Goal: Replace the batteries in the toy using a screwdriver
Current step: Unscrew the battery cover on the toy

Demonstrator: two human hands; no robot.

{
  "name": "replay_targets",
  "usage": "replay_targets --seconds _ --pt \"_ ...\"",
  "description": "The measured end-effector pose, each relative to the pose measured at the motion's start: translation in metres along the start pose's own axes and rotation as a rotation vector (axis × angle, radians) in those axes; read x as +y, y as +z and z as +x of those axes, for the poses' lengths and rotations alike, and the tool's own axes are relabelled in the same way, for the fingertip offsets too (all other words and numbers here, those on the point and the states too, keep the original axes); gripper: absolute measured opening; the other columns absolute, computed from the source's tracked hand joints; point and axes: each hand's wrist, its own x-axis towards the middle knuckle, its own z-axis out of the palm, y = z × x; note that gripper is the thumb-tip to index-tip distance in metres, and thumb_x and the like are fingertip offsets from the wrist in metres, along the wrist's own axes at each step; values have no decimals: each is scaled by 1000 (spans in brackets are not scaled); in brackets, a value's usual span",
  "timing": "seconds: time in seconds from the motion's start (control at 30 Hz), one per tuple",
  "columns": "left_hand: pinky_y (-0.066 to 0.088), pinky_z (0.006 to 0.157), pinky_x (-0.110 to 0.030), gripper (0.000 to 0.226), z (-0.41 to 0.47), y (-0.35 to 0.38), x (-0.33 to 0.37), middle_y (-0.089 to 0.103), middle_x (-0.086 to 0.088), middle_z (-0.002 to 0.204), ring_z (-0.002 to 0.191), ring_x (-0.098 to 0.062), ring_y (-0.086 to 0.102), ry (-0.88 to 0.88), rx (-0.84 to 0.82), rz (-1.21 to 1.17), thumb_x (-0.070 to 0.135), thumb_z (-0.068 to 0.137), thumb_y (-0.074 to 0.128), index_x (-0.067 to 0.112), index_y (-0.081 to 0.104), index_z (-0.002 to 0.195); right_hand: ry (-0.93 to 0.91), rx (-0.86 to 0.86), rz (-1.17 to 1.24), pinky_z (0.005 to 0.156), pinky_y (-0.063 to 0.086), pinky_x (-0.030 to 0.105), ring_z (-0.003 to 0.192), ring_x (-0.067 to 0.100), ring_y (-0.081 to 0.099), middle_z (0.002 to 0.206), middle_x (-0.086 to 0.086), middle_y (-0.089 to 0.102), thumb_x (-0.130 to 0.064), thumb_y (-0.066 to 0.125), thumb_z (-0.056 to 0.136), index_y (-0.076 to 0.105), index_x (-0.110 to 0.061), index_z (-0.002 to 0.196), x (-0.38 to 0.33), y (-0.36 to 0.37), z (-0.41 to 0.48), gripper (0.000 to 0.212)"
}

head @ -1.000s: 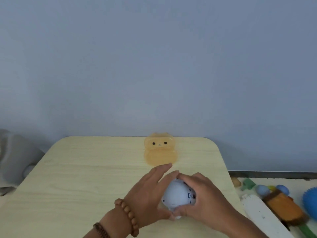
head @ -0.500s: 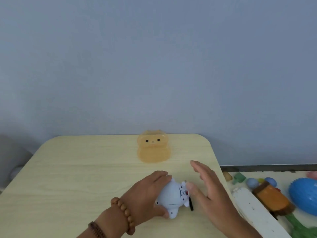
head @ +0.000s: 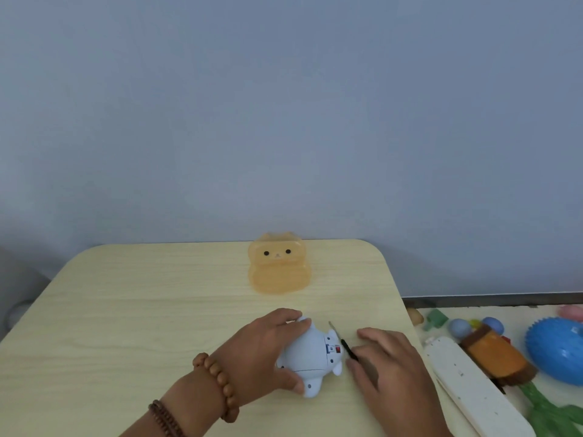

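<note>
The left hand (head: 268, 351) comes in from the desk's (head: 157, 310) near edge, its grip curled round the toy (head: 312, 354): fingers over the top, thumb beneath. The toy lies on its side, toward the right edge. The right hand (head: 388, 367) lies palm down just beside it, grip slack with fingers spread, thumb at the black handle of the screwdriver (head: 348, 348), which lies between hand and toy.
</note>
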Motion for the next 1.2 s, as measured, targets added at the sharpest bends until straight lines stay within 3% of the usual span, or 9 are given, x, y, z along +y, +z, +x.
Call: replay_targets --seconds 0.07,0.17,0.27,0.3,0.4,0.47,0.8,1.0,1.2 --pt "29 108 -15 90 0 0 1 27 22 149 133 2 31 0 3 -2 55 72 75 34 33 148 19 22 19 76 56 33 94 17 67 105 -10 71 -19 77 79 73 -22 77 0 -4 2 5" --pt "29 108 -15 91 2 0 1 30 20 149 133 2 32 -9 7 -16 55 71 77 32 35 148 126 38 146 68 54 21 75 4 69 87 -17 72 -7 84 77 70 -24 82 -5 -27 10 23" --pt "27 105 -12 91 3 0 2 30 19 149 133 1 31 -15 6 -25 54 71 77 32 35 148 211 62 376 64 60 30 65 7 72 73 -15 74 -5 81 79 69 -32 80 -13 -59 20 30" --pt "25 105 -11 91 3 1 1 30 19 149 133 1 31 -17 4 -23 54 71 77 32 35 148 189 28 423 63 60 33 65 10 73 73 -14 74 -5 81 79 70 -33 79 -18 -71 23 31" --pt "29 106 -15 91 4 1 1 30 20 148 133 -1 32 -18 2 -13 54 70 78 32 35 148 7 -66 385 59 52 13 62 6 70 68 -19 72 -2 82 76 75 -31 75 -31 -102 30 30" --pt "32 108 -18 92 4 0 1 31 20 148 132 -1 33 -23 -2 -11 53 70 78 32 35 148 -72 -123 313 57 48 9 62 3 68 68 -22 70 -4 80 77 75 -29 75 -37 -114 34 26" --pt "32 107 -18 90 3 -3 3 30 18 148 132 -2 34 -9 -18 5 53 72 77 30 34 148 -115 -146 198 52 48 20 58 4 65 67 -19 65 -7 78 78 70 -34 79 -39 -98 30 28" --pt "33 106 -19 89 1 -4 3 30 18 148 131 -1 34 -5 -10 -6 53 73 77 30 34 148 -122 -104 167 56 47 20 56 3 64 63 -18 64 -2 81 73 70 -31 75 -41 -99 32 31" --pt "34 104 -18 89 1 -3 3 31 19 147 129 -1 35 3 0 -5 53 72 77 30 35 148 -140 -187 80 49 46 26 56 9 59 63 -16 59 -12 75 79 66 -34 78 -42 -98 33 23"
